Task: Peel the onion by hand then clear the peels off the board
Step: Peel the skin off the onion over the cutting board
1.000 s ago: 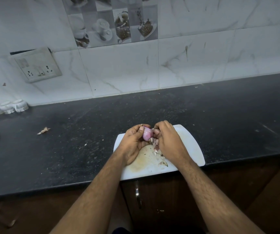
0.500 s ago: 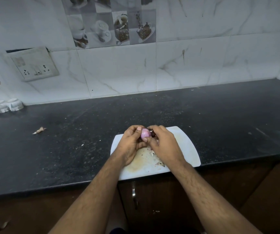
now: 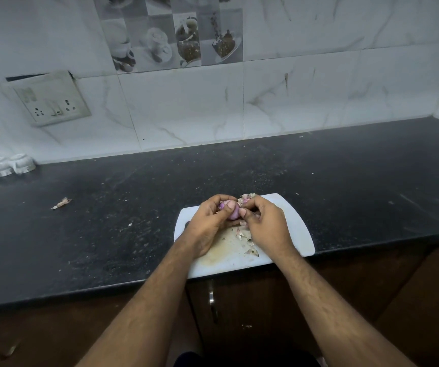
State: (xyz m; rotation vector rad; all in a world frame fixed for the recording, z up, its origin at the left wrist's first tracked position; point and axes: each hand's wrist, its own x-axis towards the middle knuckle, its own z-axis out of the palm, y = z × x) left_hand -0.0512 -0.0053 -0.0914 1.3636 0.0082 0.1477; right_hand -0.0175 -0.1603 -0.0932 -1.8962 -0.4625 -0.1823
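A small purple onion (image 3: 233, 213) is held above the white cutting board (image 3: 296, 229), which lies at the counter's front edge. My left hand (image 3: 209, 223) grips the onion, its thumb across the top. My right hand (image 3: 264, 223) pinches a piece of pale peel (image 3: 247, 198) that sticks up beside the onion, with its thumb against the onion's right side. Loose peel scraps (image 3: 245, 239) lie on the board under and between my hands. Most of the onion is hidden by my fingers.
The black counter (image 3: 345, 181) stretches left and right of the board. One stray peel (image 3: 61, 203) lies on it at the left. White round holders (image 3: 4, 166) stand by the wall at far left. A socket plate (image 3: 49, 102) hangs on the tiled wall.
My hands have turned the onion a little between them. A piece of peel now sticks up above my right hand's fingers. More scraps lie on the board.
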